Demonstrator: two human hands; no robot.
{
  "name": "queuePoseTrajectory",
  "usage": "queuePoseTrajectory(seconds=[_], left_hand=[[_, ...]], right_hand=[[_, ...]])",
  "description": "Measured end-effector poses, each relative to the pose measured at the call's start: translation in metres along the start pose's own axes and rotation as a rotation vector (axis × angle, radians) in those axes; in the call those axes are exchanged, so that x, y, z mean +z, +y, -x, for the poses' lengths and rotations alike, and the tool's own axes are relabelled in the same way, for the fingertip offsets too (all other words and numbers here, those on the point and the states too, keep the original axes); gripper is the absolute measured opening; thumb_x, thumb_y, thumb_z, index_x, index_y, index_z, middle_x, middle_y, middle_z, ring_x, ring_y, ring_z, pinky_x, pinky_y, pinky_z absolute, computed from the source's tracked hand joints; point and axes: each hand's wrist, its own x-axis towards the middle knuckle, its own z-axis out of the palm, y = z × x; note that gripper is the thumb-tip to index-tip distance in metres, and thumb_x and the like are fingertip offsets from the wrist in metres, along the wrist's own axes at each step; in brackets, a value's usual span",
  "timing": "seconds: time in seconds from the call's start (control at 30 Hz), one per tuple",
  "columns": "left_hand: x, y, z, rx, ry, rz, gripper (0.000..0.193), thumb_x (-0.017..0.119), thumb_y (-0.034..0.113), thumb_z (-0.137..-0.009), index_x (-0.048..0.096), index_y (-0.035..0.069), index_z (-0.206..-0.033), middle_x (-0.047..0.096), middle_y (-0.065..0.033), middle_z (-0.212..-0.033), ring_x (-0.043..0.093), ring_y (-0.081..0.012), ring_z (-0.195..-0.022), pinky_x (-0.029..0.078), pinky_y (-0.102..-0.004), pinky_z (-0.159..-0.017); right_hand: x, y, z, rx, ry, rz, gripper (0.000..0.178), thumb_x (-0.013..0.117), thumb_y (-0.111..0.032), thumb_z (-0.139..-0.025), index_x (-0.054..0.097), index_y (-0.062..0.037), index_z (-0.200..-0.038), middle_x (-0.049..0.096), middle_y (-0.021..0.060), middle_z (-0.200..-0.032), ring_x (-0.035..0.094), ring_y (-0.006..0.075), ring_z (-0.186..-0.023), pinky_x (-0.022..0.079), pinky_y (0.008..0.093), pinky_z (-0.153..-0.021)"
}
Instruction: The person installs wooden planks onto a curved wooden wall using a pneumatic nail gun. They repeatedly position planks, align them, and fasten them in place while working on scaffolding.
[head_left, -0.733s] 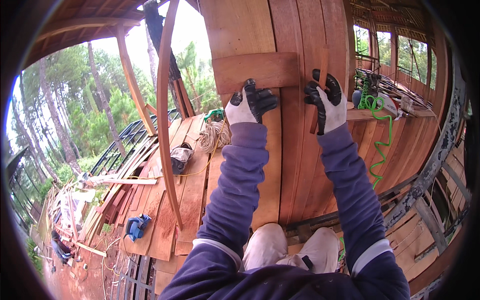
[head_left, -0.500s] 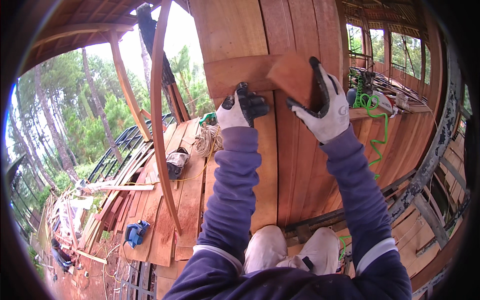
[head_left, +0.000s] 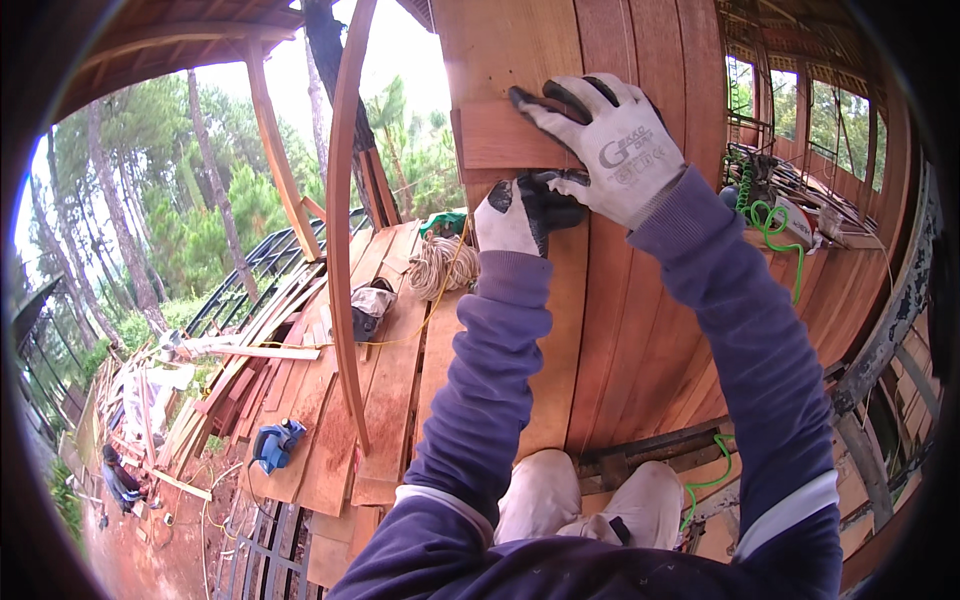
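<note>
My right hand (head_left: 625,150), in a white and black glove, grips a short reddish wooden piece (head_left: 512,138). Its fingers reach over the upper part and the thumb is at the lower edge. That piece lies flat against the upright wooden boards (head_left: 520,50), over another short crosswise board whose end shows at the left. Just below it, my left hand (head_left: 520,215) is closed, its dark gloved fingers curled near the right thumb. What those fingers hold, if anything, is hidden.
A blue power tool (head_left: 277,445) and coiled rope (head_left: 443,265) lie on the plank platform to the left. A slanting wooden post (head_left: 342,230) stands nearby. A green coiled hose (head_left: 770,220) hangs at the right. Another person (head_left: 122,482) is far below left.
My right hand has swung left with the wooden piece and laid it against the boards above my left hand. The whole view has shifted, moving the boards rightward.
</note>
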Motion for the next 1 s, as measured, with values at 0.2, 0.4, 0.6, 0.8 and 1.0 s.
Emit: queuePoseTrajectory(seconds=[0.2,0.4,0.6,0.8,1.0], left_hand=[[-0.031,-0.019,-0.014,0.090,-0.169,-0.031,0.026,0.045,0.007,-0.096,0.059,-0.008,-0.112,0.067,-0.0186,-0.091,0.070,-0.0285,-0.075,0.059,-0.0361,-0.068],[-0.015,0.001,0.002,0.471,-0.034,-1.066,0.025,0.051,0.007,-0.093,0.063,0.002,-0.114,0.068,-0.0107,-0.092,0.069,-0.0215,-0.080,0.055,-0.0313,-0.068],[-0.018,-0.011,-0.004,0.617,0.053,-1.113,0.028,0.055,0.005,-0.090,0.064,0.003,-0.116,0.068,-0.0125,-0.091,0.069,-0.0249,-0.081,0.055,-0.0332,-0.067],[-0.018,-0.021,-0.008,0.698,0.123,-1.144,0.025,0.056,0.008,-0.089,0.065,0.003,-0.112,0.068,-0.0138,-0.089,0.068,-0.0265,-0.079,0.054,-0.0345,-0.066],[-0.015,-0.024,-0.009,0.173,0.143,-0.241,0.026,0.047,0.016,-0.100,0.064,-0.004,-0.097,0.068,-0.0097,-0.088,0.064,-0.0153,-0.077,0.052,-0.0313,-0.066]], right_hand=[[0.020,-0.002,-0.004,-0.035,0.067,-0.027,0.049,0.072,-0.037,-0.082,0.061,-0.0296,-0.129,0.046,0.0076,-0.141,0.039,0.0318,-0.131,0.032,0.0468,-0.110],[0.025,-0.016,0.003,-0.001,0.040,-0.030,0.045,0.067,-0.031,-0.085,0.062,-0.0267,-0.129,0.044,0.0084,-0.145,0.038,0.0321,-0.133,0.028,0.0468,-0.113],[0.020,-0.015,-0.002,-0.021,0.041,0.000,0.043,0.064,-0.028,-0.088,0.061,-0.0254,-0.131,0.044,0.0086,-0.146,0.038,0.0318,-0.134,0.026,0.0453,-0.115],[0.025,-0.017,0.000,-0.031,0.108,-0.071,0.042,0.059,-0.018,-0.086,0.062,-0.0229,-0.128,0.046,0.0107,-0.145,0.039,0.0337,-0.133,0.026,0.0481,-0.115],[0.032,-0.027,0.002,0.004,0.125,-0.193,0.051,0.064,-0.017,-0.080,0.058,-0.0179,-0.131,0.044,0.0119,-0.145,0.037,0.0356,-0.136,0.023,0.0520,-0.117]])
